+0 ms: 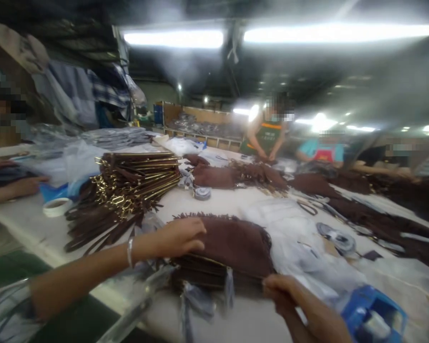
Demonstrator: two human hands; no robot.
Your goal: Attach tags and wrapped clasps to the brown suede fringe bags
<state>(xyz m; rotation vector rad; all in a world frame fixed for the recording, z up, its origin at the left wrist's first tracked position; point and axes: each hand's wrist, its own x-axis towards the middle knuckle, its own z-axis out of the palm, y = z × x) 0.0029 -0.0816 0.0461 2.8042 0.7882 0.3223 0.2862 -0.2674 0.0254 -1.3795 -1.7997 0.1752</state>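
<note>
A stack of dark brown fringed pouches [232, 243] with gold-coloured zips lies in front of me, grey tags hanging over its near side. My left hand [182, 237], with a bracelet at the wrist, is over the left end of the top pouch. Its fingers are bent, the thumb stands apart, and nothing shows between them. At the near right corner of the stack, my right hand [300, 302] has thumb and fingers closed on a pouch edge; motion blurs it a little. Left of the stack lies a pile of brown straps [128, 186] with gold-coloured clasps.
A tape roll [57, 207] lies at the left, near another person's hand [23, 186]. White plastic sheeting [289, 228] and a blue box [373, 314] are at the right. Coworkers stand across the table, near more brown pouches [214, 176].
</note>
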